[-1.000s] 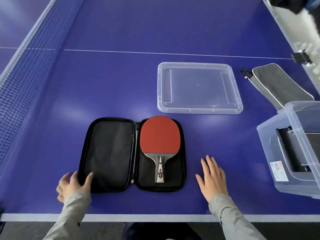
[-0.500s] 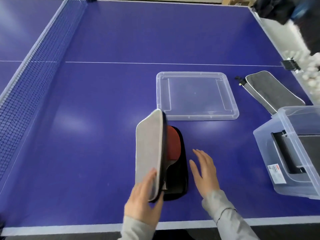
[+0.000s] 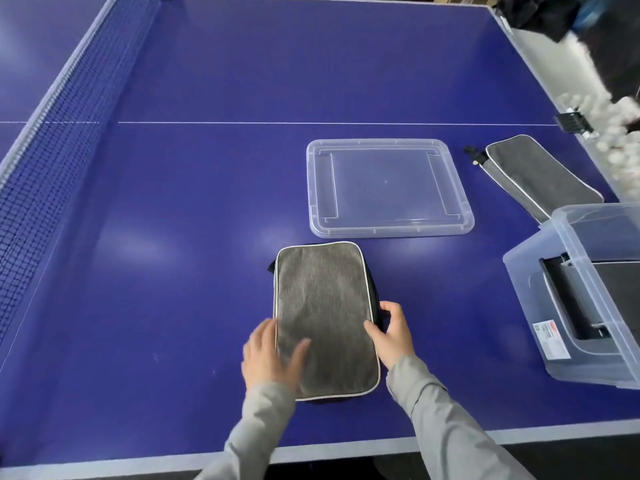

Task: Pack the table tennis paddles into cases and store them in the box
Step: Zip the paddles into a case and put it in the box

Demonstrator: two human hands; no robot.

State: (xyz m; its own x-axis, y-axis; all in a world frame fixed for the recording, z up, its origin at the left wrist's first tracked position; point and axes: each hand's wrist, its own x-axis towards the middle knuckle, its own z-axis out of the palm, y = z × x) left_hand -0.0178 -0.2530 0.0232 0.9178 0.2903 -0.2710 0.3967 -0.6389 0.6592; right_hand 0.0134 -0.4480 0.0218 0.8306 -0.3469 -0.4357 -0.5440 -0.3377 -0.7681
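The blue desk (image 3: pixel 207 271) fills the view, and its net (image 3: pixel 52 150) runs along the left edge. At the right edge, toward the front, stands a clear plastic box (image 3: pixel 530 306) with no lid on, and something flat and dark (image 3: pixel 568 299) lies inside it; I cannot tell just what. The box's clear lid (image 3: pixel 388 188) lies flat near the middle of the desk, well apart from the box. Close to the front edge, just in front of the lid, lies a grey case (image 3: pixel 322 313), folded closed with its pale piping showing all round. A second grey case (image 3: pixel 533 174) lies at the right edge behind the box, partly hidden by it.

The left hand (image 3: pixel 270 358) rests on the near left corner of the grey case, fingers spread and fairly straight, though it is blurred. The right hand (image 3: pixel 391 334) grips the case's right edge, thumb on top and fingers curled round the side. A white label (image 3: pixel 550 341) is stuck on the box's front wall.
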